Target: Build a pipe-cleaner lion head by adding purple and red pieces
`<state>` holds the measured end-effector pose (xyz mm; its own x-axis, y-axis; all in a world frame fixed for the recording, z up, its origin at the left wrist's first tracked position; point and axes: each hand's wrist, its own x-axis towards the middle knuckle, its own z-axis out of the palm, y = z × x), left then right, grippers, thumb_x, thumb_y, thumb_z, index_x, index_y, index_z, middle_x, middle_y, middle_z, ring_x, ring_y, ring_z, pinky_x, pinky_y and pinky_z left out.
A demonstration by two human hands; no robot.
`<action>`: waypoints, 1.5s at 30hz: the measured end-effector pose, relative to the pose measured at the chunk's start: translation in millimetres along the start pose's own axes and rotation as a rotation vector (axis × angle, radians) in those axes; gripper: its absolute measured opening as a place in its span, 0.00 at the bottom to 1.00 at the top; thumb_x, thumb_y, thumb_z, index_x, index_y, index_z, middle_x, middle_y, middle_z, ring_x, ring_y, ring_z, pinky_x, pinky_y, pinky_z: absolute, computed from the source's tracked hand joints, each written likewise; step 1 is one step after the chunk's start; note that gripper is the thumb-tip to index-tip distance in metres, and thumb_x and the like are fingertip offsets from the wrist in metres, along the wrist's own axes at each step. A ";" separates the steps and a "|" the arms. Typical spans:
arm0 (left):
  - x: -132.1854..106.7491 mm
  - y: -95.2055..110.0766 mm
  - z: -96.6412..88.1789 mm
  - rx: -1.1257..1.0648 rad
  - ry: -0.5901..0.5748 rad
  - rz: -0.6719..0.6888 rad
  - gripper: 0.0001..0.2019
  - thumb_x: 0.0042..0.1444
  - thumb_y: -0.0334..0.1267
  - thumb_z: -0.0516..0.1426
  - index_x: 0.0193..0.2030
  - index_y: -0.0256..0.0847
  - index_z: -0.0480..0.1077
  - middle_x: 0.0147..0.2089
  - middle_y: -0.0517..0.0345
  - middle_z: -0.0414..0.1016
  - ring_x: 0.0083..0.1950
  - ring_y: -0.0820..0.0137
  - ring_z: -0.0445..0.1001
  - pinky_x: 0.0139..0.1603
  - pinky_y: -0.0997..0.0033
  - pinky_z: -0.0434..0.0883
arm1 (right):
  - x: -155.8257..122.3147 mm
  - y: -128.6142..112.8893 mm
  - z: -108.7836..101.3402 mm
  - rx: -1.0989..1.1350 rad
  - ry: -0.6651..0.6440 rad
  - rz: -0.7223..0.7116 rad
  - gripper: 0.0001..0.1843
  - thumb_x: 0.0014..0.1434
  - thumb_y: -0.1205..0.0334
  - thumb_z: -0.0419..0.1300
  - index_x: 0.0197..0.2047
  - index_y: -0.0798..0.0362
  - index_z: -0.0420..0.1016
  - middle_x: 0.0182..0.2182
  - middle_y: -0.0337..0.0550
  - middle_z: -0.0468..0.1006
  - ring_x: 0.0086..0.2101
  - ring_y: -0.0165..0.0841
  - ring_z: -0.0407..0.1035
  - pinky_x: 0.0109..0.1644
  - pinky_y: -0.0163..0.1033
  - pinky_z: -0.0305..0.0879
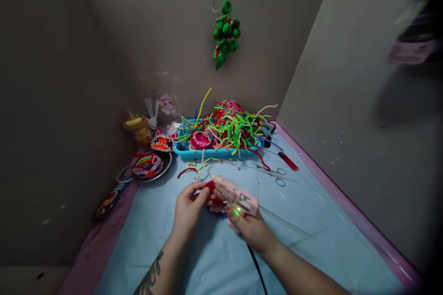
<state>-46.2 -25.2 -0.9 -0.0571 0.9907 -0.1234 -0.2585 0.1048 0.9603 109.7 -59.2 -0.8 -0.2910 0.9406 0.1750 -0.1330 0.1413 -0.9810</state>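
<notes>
My left hand (189, 205) pinches a small red fuzzy piece (210, 186) between thumb and fingertips. Wrapped around the handle of a pink hot glue gun (232, 190) is my right hand (254, 230). The gun's nozzle points left and lies just above the red piece; I cannot tell whether they touch. A green light glows by my right thumb, and a clear glue stick (284, 220) juts out of the gun's back. Partly hidden below the gun is a fuzzy piece with pale and purple edges (218, 209).
A blue tray (183, 151) heaped with colourful pipe cleaners (238, 126) stands at the back. Scissors (278, 177) and a red-handled tool (288, 161) lie right. A round dish (168, 166) holds fuzzy crafts at left. A black cord (256, 267) runs toward me.
</notes>
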 end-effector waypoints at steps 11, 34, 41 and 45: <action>0.5 -0.9 -0.2 -0.093 -0.019 -0.055 0.17 0.41 0.42 0.67 0.34 0.34 0.71 0.24 0.56 0.76 0.24 0.73 0.72 0.28 0.74 0.69 | -1.8 6.0 -2.2 -0.053 0.001 -0.020 0.24 0.61 0.49 0.53 0.59 0.46 0.66 0.57 0.45 0.69 0.57 0.41 0.62 0.62 0.51 0.56; 1.1 -3.1 -2.6 0.161 0.053 0.216 0.07 0.47 0.36 0.63 0.30 0.40 0.69 0.27 0.62 0.72 0.28 0.75 0.69 0.30 0.76 0.67 | 0.3 0.1 -1.3 -0.078 -0.029 -0.070 0.23 0.62 0.49 0.52 0.59 0.43 0.65 0.59 0.42 0.66 0.59 0.40 0.59 0.63 0.51 0.54; -0.7 -2.6 -4.1 0.282 0.064 0.221 0.07 0.47 0.37 0.61 0.33 0.38 0.76 0.32 0.54 0.78 0.34 0.68 0.75 0.38 0.69 0.72 | -1.5 4.7 -1.7 -0.094 0.011 -0.014 0.24 0.61 0.45 0.52 0.56 0.47 0.70 0.53 0.47 0.72 0.56 0.42 0.63 0.61 0.50 0.58; -1.9 -0.5 -3.5 0.329 0.052 0.250 0.08 0.45 0.37 0.62 0.33 0.38 0.78 0.38 0.50 0.79 0.40 0.64 0.76 0.42 0.67 0.74 | 0.0 0.1 -1.1 -0.114 0.030 -0.030 0.24 0.61 0.45 0.52 0.56 0.47 0.70 0.54 0.46 0.72 0.58 0.41 0.60 0.63 0.50 0.55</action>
<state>-49.3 -27.4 -2.0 -0.1300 0.9844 0.1188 0.0913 -0.1075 0.9900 110.7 -58.8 -1.0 -0.2597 0.9440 0.2037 -0.0325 0.2023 -0.9788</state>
